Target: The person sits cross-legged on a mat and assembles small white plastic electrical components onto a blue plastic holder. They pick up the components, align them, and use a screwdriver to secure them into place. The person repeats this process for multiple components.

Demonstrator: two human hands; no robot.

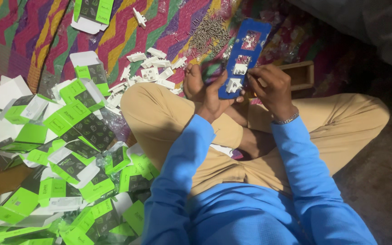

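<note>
Green and white cartons [64,149] lay well left of the fingers. The left hand [214,97] gripped the blue plate [242,54] from below; the right hand [271,88] pinched narrowly at its white socket [240,69].

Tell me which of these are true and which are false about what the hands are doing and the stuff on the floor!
1. The left hand holds a blue plate. True.
2. The plate has no parts in it. False: two white sockets sit in its lower openings, and the upper ones are open.
3. The right hand is at the plate's right edge. True.
4. The screws are heaped on the person's lap. False: they lie on the striped mat above the plate.
5. The boxes on the left are red. False: they are green, black and white.
</note>
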